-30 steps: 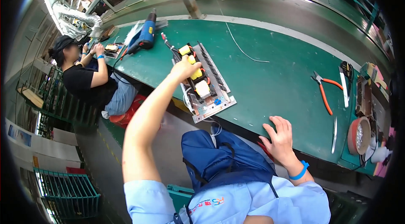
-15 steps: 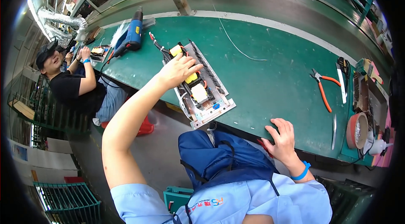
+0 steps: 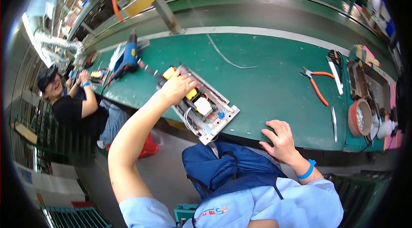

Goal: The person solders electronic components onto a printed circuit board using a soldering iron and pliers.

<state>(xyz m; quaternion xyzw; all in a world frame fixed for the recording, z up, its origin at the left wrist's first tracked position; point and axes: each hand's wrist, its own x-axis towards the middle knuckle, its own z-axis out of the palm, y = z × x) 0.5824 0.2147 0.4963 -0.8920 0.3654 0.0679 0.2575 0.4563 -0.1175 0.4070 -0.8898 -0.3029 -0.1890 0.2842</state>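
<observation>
- On green bench [image 3: 274, 86], left of centre at the near edge: board unit [image 3: 202, 106], with near corner apparently jutting past the edge; can't tell if fully flat.
- Over its far-left half: left hand [image 3: 177, 89], palm down, loosely curved across yellow-wrapped blocks [image 3: 191, 94]; can't tell if gripping or just resting, with undersides of fingers hidden.
- At bench edge, farther right: right hand [image 3: 280, 143], half spread with thumb apart, holding nothing visible.
- Probably fairly heavy for its size, going by metal plate [image 3: 201, 81] and packed blocks; should be stiff lengthwise.
- Likely slippery on bare metal; looks fragile around blue component [image 3: 221, 115] and thin white wires [image 3: 188, 120].
- Best taken by both long sides of the plate; avoid tugging wires or cable [image 3: 149, 69].
- Runs lengthwise on a diagonal, far left to near right.
- Points cable end far left, toward heat gun [image 3: 128, 55]; turns blue-component end near right.
</observation>
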